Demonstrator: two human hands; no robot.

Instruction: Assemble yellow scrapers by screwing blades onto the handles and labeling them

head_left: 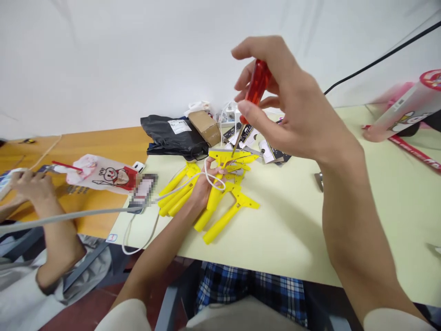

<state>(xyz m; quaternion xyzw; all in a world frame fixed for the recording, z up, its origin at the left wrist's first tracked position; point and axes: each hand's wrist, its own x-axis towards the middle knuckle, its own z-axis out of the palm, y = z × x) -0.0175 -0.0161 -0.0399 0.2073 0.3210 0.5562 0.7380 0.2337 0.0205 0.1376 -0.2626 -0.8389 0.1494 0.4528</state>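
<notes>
Both hands hold something. Raised well above the tabletop (285, 225), the right hand (289, 101) grips a red-handled screwdriver (257, 85): its forearm climbs from the lower right, the wrist bends leftward, the index finger arches over the handle's top, the thumb lies near its lower end, and other fingers curl behind. The screwdriver's shaft slants down and slightly left to the head of a yellow scraper (217, 191); whether the tip touches is too small to tell. Lower down, the left hand (202, 186) reaches diagonally inward, its fingers closed round that scraper, the head pointing away from the person. A white cable (184, 187) loops across it. Other yellow scrapers (223, 223) lie on either side.
</notes>
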